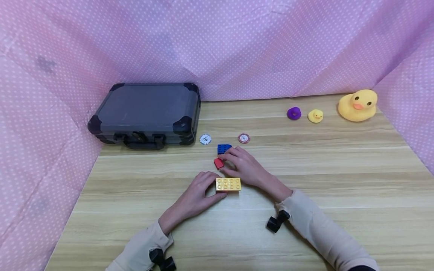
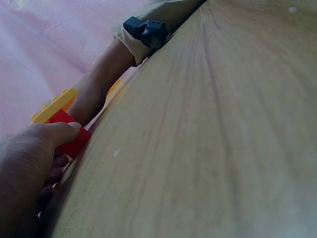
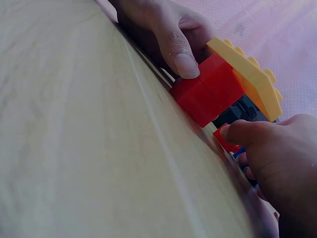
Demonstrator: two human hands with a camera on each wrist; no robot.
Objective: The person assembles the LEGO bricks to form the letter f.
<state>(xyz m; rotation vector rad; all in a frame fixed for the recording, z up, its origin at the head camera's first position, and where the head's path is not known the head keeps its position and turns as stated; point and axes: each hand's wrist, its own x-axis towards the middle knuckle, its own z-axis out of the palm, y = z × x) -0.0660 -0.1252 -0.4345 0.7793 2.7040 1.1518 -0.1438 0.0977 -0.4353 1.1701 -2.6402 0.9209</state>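
Note:
My left hand (image 1: pixel 196 192) grips a small stack of toy bricks, its thumb pressed on the red bricks (image 3: pixel 210 89) below. A yellow brick (image 1: pixel 228 184) with studs on top caps this stack and overhangs the red part. Beyond it, my right hand (image 1: pixel 245 165) pinches a smaller red brick (image 1: pixel 218 163) between thumb and fingers, low at the table. Just behind that red brick lies a blue brick (image 1: pixel 223 149), partly covered by the right hand's fingers. In the right wrist view the right thumb (image 3: pixel 247 134) lies against the small red brick.
A grey case (image 1: pixel 149 109) with black corners stands at the back left. Near the blue brick lie a white-and-blue chip (image 1: pixel 205 139) and a red-rimmed chip (image 1: pixel 243 138). Purple (image 1: pixel 294 113), small yellow (image 1: pixel 315 116) and large yellow ducks (image 1: pixel 358 106) stand at the back right.

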